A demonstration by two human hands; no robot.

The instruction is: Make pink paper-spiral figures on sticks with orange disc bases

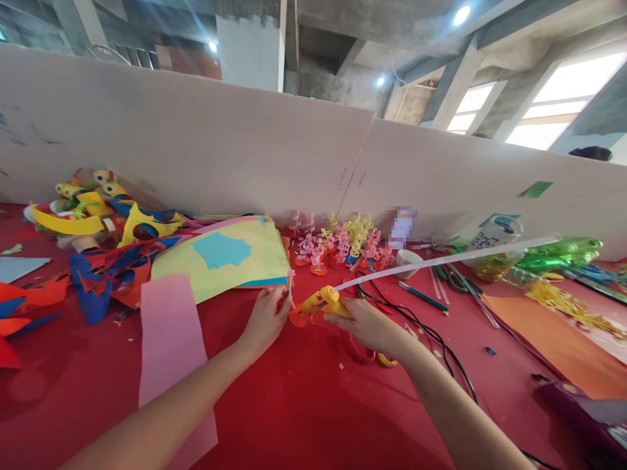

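Note:
My right hand (pixel 365 323) is wrapped round a yellow hot glue gun (pixel 321 301), its nozzle pointing left. A long clear glue stick (pixel 441 261) sticks out of the gun's back end toward the right. Between the fingers of my left hand (pixel 267 316) is a thin small stick (pixel 290 284) with a pink top, held upright. Just under the nozzle lies an orange paper disc (pixel 298 317); whether the stick touches it I cannot tell. Behind my hands stand several finished-looking pink and yellow paper curls (pixel 343 241) on orange discs.
Yellow paper sheets (pixel 220 251) and a pink sheet (pixel 171 333) lie left. A black cable (pixel 431 326), scissors (pixel 460 281), a blue pencil (pixel 424 296), a white cup (pixel 409 261) and orange paper (pixel 553 339) are right. A white partition (pixel 235 150) stands behind the red table.

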